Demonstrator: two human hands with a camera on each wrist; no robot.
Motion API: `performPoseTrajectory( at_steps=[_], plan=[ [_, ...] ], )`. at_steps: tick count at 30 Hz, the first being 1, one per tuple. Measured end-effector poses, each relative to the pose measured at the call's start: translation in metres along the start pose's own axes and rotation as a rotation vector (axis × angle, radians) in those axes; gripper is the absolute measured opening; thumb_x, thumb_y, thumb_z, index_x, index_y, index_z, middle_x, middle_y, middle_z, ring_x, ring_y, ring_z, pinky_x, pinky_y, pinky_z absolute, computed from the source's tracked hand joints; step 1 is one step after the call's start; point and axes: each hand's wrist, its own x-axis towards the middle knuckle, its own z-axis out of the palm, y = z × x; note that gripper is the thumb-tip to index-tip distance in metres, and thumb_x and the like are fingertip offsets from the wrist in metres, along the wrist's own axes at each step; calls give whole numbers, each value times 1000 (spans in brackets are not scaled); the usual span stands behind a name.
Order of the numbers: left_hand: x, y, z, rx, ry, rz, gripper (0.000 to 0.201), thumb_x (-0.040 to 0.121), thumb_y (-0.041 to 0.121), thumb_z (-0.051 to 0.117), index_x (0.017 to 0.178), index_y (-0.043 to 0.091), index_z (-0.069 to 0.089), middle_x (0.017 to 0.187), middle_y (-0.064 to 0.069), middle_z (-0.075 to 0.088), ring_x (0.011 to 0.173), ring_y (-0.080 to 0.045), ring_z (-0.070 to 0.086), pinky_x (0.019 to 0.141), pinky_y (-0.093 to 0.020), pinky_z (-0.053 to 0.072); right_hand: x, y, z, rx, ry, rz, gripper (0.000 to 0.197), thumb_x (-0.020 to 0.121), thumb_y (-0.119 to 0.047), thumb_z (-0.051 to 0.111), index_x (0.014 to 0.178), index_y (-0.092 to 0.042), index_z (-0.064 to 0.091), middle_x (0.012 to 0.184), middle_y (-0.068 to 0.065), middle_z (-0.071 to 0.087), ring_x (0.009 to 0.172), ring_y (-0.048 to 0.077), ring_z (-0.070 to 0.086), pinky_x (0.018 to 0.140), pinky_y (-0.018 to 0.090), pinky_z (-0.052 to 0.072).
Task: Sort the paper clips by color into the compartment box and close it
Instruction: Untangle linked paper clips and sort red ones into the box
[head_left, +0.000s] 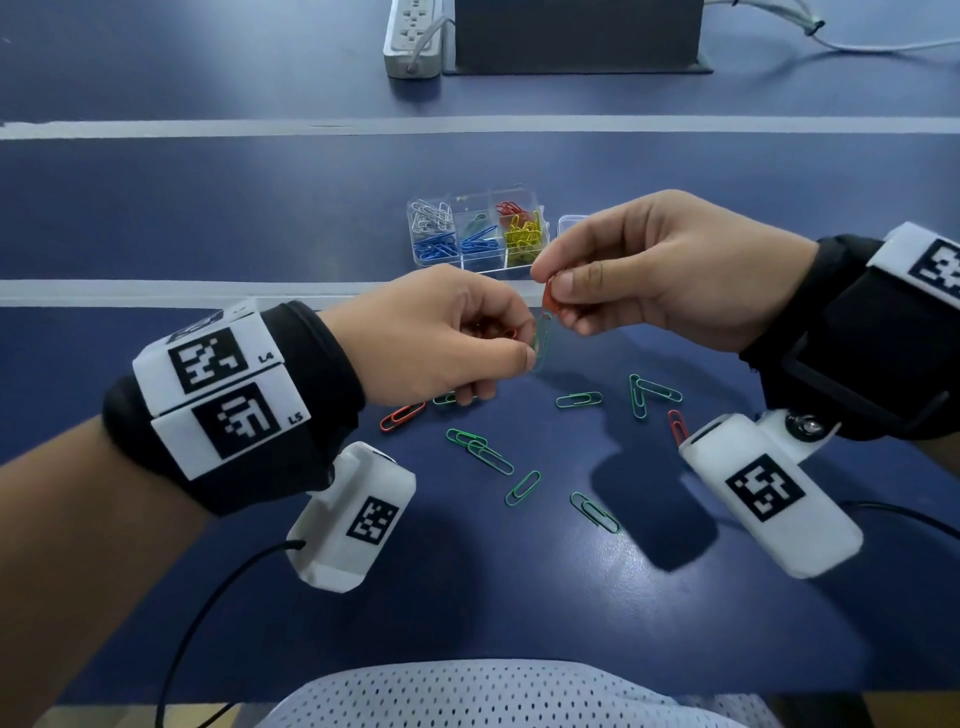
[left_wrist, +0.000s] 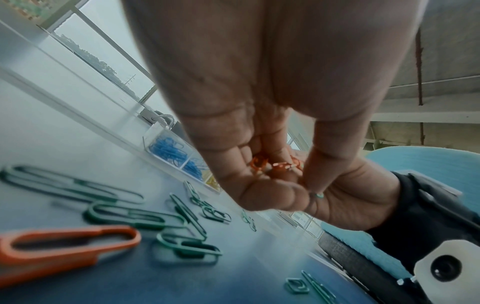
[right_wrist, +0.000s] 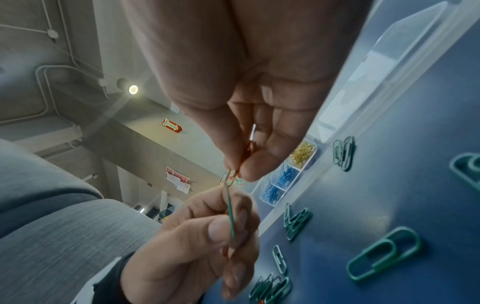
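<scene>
Both hands are raised above the table, close together. My left hand (head_left: 522, 349) pinches a green paper clip (head_left: 541, 340) between thumb and forefinger and cups several red clips (left_wrist: 276, 164) in its palm. My right hand (head_left: 551, 293) pinches a red clip (head_left: 550, 307) that is hooked to the green clip (right_wrist: 230, 214). Behind the hands stands the clear compartment box (head_left: 439, 262), open, with white, blue, green, red and yellow clips in separate cells. Loose green clips (head_left: 480, 449) and a red clip (head_left: 402, 415) lie on the blue table under the hands.
The box's clear lid (head_left: 570, 224) lies open at its right side. Another red clip (head_left: 677, 427) lies beside the right wrist camera. A power strip (head_left: 413, 39) and a dark box (head_left: 576, 34) stand at the table's far edge. Cables trail from both wrists.
</scene>
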Motion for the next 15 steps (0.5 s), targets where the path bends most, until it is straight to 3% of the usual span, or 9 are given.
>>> performPoseTrajectory(
  at_steps=[4, 15],
  plan=[
    [-1, 1, 1, -4, 40, 9, 12, 85, 12, 63, 74, 17, 62, 51, 1, 56, 50, -18, 52, 53, -23, 45, -1, 3, 2, -14, 37, 0, 17, 84, 6, 58, 79, -9, 67, 64, 6, 62, 52, 9, 59, 53, 16, 53],
    [-1, 3, 1, 55, 134, -22, 18, 85, 12, 58, 69, 20, 59, 48, 2, 55, 51, -19, 50, 55, -24, 44, -4, 5, 6, -58, 23, -2, 20, 86, 7, 54, 79, -9, 63, 63, 3, 59, 50, 7, 57, 54, 15, 53]
  ],
)
